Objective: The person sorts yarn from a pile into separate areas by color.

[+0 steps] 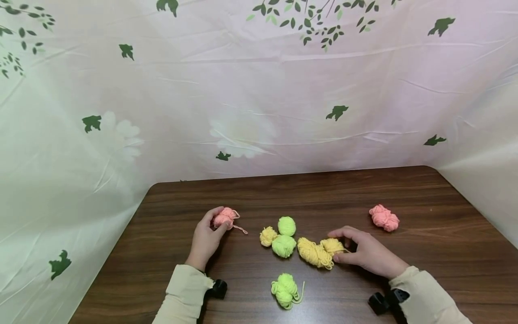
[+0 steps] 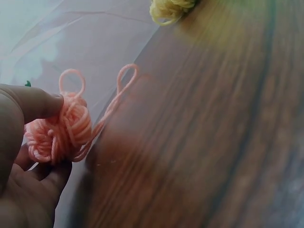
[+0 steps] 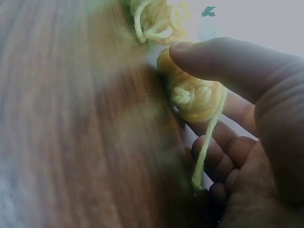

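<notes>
On the left side of the table, my left hand pinches a small pink yarn ball between thumb and fingers. Two loose loops of its strand stick out, plain in the left wrist view on the pink yarn. My right hand grips a small yellow yarn ball, its thumb on the near side and fingers behind. In the right wrist view a loose end trails from this yellow ball toward the palm. A larger yellow yarn bundle lies right against it on the left.
Between the hands, two green yarn balls and a yellow one sit clustered. Nearer the front lies another green ball with a loose strand. A pink bundle rests at the back right. A printed curtain hangs behind the wooden table.
</notes>
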### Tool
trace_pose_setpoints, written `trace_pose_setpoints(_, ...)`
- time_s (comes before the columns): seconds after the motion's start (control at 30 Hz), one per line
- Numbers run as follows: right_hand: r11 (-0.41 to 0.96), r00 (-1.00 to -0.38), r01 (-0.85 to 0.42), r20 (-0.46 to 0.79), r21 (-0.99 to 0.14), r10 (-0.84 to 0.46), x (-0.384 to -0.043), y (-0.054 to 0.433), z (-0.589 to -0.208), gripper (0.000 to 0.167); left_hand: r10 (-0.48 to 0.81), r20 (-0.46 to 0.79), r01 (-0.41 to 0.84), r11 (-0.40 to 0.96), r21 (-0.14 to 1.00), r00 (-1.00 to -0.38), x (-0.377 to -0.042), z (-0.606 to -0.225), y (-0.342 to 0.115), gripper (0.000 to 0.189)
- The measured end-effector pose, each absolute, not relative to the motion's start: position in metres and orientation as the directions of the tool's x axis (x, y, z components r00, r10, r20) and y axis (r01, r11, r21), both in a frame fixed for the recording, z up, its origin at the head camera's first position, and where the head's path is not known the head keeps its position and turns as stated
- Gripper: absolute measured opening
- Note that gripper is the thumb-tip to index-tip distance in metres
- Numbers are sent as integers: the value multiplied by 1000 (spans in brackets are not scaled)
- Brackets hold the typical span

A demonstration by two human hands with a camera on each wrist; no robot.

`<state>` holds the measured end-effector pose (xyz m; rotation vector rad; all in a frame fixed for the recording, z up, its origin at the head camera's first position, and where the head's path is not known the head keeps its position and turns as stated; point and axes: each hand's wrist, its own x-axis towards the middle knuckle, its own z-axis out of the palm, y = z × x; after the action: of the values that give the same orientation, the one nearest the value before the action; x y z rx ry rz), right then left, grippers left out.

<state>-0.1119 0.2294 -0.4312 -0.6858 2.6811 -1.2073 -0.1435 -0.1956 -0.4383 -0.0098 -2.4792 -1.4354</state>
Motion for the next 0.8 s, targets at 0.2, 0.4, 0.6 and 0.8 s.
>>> trace_pose_setpoints(0.2, 584, -882, -374, 83, -720, -463, -110, 231, -432, 51, -118, 227, 137, 512, 848, -967, -145, -441, -195, 47)
trace_pose_setpoints(0.4, 627, -887, -389, 90, -675, -454, -110, 229, -433, 49, -101, 230, 147, 513, 846, -968, -144, -440, -196, 49)
trace_pose_setpoints(0.6, 635, -890, -398, 109, -662, -444, -108, 225, -432, 49, -108, 215, 140, 471, 871, -971, -143, -436, -195, 49)
trace_pose_setpoints(0.8, 637, -894, -392, 113, -664, -433, -107, 223, -430, 45, -102, 222, 155, 447, 881, -970, -141, -432, -191, 50)
